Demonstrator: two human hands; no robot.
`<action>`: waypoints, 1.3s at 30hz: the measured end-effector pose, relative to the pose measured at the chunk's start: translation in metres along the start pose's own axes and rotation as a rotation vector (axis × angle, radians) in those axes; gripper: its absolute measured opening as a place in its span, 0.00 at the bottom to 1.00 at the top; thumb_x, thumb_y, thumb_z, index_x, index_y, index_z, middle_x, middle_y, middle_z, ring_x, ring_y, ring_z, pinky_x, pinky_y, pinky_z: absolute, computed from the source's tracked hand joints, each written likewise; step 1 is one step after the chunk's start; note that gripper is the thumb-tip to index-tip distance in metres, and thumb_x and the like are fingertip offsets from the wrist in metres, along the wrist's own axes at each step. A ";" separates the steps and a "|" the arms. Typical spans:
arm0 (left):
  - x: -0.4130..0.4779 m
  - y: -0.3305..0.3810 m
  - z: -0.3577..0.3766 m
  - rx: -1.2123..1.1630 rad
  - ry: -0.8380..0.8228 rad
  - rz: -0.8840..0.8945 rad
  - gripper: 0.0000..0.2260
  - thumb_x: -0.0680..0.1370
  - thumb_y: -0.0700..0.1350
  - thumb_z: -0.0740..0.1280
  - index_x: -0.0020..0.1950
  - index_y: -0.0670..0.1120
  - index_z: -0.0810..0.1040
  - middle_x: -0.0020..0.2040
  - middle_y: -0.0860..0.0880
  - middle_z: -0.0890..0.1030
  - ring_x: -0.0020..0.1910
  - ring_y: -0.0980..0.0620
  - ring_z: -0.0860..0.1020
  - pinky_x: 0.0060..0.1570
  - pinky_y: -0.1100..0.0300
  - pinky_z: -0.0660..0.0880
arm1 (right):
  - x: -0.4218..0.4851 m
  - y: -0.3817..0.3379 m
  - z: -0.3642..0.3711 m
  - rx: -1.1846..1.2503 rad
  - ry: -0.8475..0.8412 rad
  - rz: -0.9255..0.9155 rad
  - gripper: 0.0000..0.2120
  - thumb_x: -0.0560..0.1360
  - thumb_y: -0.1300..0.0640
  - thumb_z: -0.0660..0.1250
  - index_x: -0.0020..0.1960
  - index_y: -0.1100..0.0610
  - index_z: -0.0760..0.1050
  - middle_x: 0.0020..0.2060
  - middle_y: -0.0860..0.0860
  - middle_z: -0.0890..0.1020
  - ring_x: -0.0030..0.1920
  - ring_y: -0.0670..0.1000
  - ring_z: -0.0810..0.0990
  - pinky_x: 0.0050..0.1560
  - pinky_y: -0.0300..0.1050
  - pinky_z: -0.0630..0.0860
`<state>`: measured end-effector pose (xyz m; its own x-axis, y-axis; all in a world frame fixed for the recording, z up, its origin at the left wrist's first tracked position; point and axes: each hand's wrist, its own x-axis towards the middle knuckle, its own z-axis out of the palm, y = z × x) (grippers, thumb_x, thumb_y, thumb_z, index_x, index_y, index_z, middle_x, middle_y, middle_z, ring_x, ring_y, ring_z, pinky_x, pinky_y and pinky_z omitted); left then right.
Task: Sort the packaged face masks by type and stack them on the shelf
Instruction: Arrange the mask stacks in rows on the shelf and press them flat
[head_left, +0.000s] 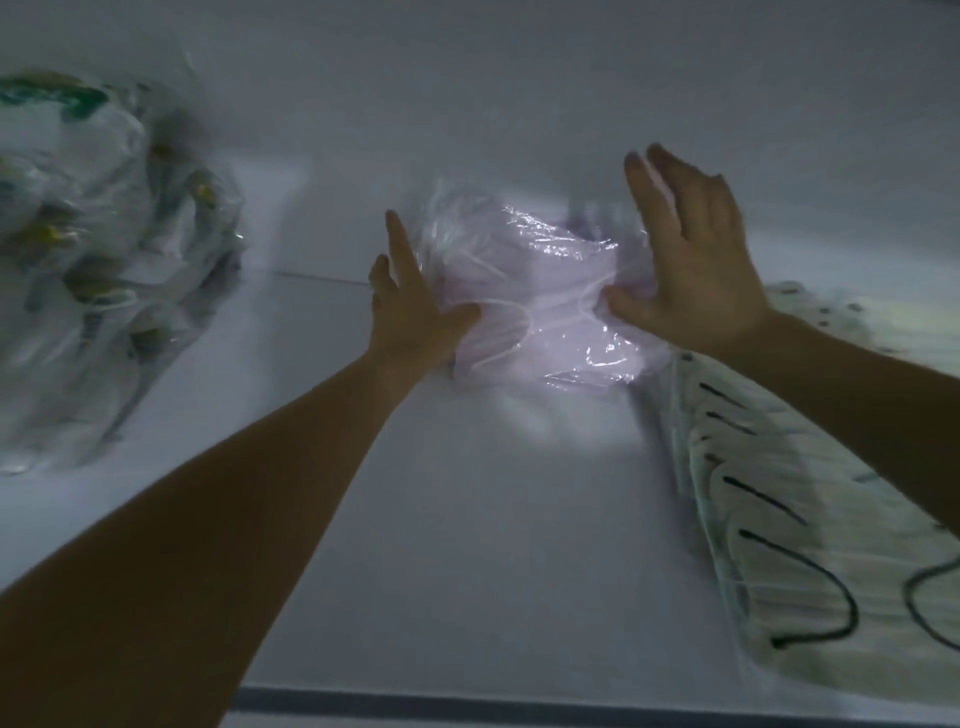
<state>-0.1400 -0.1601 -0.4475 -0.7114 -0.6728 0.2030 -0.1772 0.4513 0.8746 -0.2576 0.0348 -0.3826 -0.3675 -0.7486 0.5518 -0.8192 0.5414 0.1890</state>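
Observation:
A clear plastic pack of pale pink face masks (540, 296) lies on the white shelf (467, 519), in the middle. My left hand (410, 301) presses flat against the pack's left side with straight fingers. My right hand (685, 260) is flat against its right side, fingers straight and pointing up, thumb touching the wrapping. At the left lies a heap of packed white masks with green and yellow print (93, 270). At the right a row of packed white masks with black line drawings (810, 519) leans over, partly behind my right forearm.
The shelf's white back wall (519, 93) rises behind the packs. A dark front edge (519, 701) runs along the bottom of the view. Bare shelf surface lies between the pink pack and that edge. The picture is dim and blurred.

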 end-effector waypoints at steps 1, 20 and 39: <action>-0.005 -0.003 0.001 -0.011 0.021 -0.019 0.48 0.72 0.44 0.72 0.76 0.50 0.37 0.74 0.37 0.52 0.73 0.40 0.58 0.70 0.51 0.58 | 0.001 -0.004 0.004 0.001 -0.005 -0.065 0.41 0.65 0.45 0.60 0.73 0.64 0.58 0.69 0.65 0.65 0.67 0.67 0.66 0.66 0.64 0.60; -0.052 -0.025 0.011 0.781 0.348 0.822 0.24 0.68 0.47 0.65 0.64 0.45 0.68 0.55 0.40 0.79 0.56 0.42 0.71 0.54 0.48 0.70 | 0.029 -0.079 0.042 0.258 -0.473 0.284 0.26 0.81 0.45 0.48 0.77 0.51 0.47 0.77 0.49 0.45 0.76 0.52 0.43 0.73 0.53 0.40; -0.088 -0.019 -0.011 0.666 0.053 0.752 0.20 0.70 0.55 0.63 0.54 0.43 0.80 0.57 0.42 0.79 0.47 0.42 0.78 0.43 0.54 0.70 | 0.034 -0.054 0.033 0.157 -0.479 0.167 0.29 0.80 0.40 0.43 0.77 0.51 0.44 0.77 0.49 0.44 0.76 0.52 0.43 0.73 0.53 0.38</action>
<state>-0.0664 -0.1159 -0.4773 -0.7665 -0.0963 0.6350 -0.0504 0.9947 0.0900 -0.2406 -0.0326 -0.4005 -0.6284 -0.7679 0.1242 -0.7749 0.6319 -0.0136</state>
